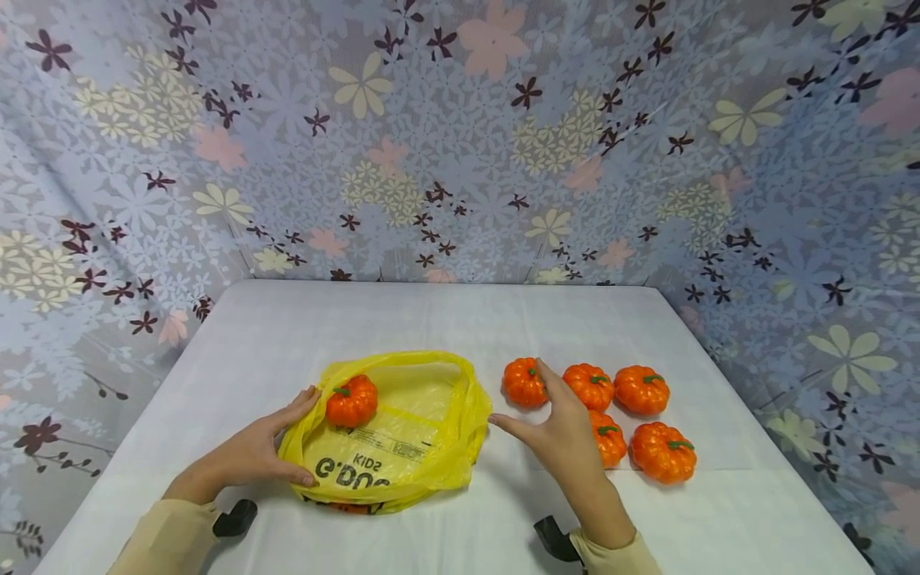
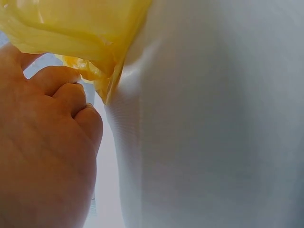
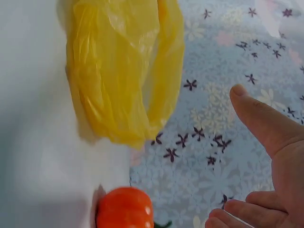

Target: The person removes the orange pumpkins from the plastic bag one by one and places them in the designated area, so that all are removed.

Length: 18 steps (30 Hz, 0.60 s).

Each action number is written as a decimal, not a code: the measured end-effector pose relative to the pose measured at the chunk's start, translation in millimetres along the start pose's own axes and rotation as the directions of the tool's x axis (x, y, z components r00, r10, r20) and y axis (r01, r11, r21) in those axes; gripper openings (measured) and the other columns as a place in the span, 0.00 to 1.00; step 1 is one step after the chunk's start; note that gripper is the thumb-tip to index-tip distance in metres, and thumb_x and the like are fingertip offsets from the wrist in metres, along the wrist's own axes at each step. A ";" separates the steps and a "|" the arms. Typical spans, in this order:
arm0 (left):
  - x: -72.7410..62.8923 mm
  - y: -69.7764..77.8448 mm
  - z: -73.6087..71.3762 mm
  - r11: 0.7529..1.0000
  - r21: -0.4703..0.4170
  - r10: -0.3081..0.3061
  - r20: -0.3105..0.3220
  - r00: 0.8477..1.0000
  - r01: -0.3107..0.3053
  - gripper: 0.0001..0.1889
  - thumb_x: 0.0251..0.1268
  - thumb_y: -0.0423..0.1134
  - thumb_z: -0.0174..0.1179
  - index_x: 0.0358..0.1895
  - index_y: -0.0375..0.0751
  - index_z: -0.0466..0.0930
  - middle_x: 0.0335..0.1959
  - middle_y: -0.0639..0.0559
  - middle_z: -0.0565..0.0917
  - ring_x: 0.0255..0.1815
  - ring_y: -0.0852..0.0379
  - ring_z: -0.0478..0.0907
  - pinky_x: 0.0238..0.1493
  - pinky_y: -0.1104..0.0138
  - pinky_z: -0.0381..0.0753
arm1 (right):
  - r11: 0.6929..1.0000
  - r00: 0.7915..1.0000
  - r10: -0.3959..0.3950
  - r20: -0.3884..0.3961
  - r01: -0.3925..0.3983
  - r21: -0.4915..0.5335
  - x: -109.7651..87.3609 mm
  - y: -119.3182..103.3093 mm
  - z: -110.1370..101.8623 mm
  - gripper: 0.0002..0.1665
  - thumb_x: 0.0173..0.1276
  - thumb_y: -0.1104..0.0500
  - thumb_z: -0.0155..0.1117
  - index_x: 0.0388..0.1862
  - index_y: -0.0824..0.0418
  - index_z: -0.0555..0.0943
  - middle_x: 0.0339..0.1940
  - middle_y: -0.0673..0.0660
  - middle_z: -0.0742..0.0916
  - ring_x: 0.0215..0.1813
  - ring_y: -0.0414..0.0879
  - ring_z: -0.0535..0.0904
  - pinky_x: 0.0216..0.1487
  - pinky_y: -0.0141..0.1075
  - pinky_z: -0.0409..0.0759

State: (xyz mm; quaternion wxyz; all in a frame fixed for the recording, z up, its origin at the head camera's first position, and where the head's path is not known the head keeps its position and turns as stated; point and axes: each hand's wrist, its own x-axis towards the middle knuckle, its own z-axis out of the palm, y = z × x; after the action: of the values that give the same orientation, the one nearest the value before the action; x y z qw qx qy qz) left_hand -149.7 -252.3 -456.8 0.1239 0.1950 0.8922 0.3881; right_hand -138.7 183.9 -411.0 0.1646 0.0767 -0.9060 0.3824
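A yellow plastic bag lies on the table with its mouth spread wide, printed with dark letters. Inside it, toward the left, sits a small orange pumpkin with a green stem. My left hand grips the bag's left rim; the left wrist view shows its fingers curled at the yellow plastic. Right of the bag, my right hand holds nothing, thumb and fingers spread apart. Its fingertips overlap the nearest pumpkin in the head view. The right wrist view shows the hand apart from the bag.
Several more orange pumpkins stand grouped on the right, among them one at the back and one at the front. They rest on a white-covered table. A flowered cloth hangs behind the table and along its sides.
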 end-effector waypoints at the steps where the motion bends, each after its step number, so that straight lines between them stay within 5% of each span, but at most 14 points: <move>1: -0.2 -0.1 0.0 1.000 -0.002 -0.001 -0.001 1.000 0.001 0.63 0.44 0.56 0.80 0.81 0.42 0.50 0.82 0.39 0.45 0.79 0.32 0.42 0.71 0.32 0.46 | 1.000 1.000 0.002 0.014 -0.002 0.008 1.1 -1.8 2.9 0.64 0.46 0.42 0.86 0.75 0.69 0.65 0.73 0.66 0.73 0.72 0.61 0.69 0.66 0.56 0.72; 6: -0.2 -1.4 -0.1 1.000 0.000 0.004 -0.001 1.000 -0.004 0.62 0.44 0.55 0.80 0.81 0.42 0.51 0.81 0.39 0.45 0.79 0.32 0.42 0.71 0.32 0.46 | 0.999 0.995 0.033 0.090 -0.036 0.027 6.1 -8.6 16.9 0.64 0.46 0.40 0.85 0.76 0.66 0.66 0.73 0.63 0.74 0.71 0.60 0.71 0.66 0.55 0.73; 13: 0.0 -2.5 -0.4 1.000 -0.005 0.008 0.003 1.000 -0.008 0.62 0.44 0.54 0.80 0.81 0.42 0.50 0.82 0.39 0.45 0.79 0.32 0.41 0.71 0.33 0.46 | 0.968 0.981 0.051 0.188 -0.095 0.234 11.7 -11.3 38.6 0.60 0.47 0.44 0.86 0.76 0.62 0.67 0.71 0.59 0.76 0.68 0.57 0.75 0.65 0.47 0.75; 18: -0.3 -2.4 0.3 1.000 -0.003 0.011 0.003 1.000 -0.011 0.62 0.45 0.54 0.80 0.81 0.42 0.50 0.81 0.38 0.45 0.79 0.32 0.41 0.71 0.33 0.45 | 0.955 0.978 0.022 0.208 -0.083 0.286 14.8 -14.8 51.6 0.58 0.47 0.46 0.86 0.74 0.64 0.69 0.70 0.61 0.77 0.67 0.57 0.76 0.63 0.47 0.77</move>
State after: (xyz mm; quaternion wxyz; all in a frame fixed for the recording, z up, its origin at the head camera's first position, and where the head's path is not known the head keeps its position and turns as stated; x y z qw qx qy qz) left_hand -149.9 -253.8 -458.7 0.1231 0.2003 0.8904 0.3899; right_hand -160.9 136.4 -429.5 0.0482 0.1145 -0.8531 0.5067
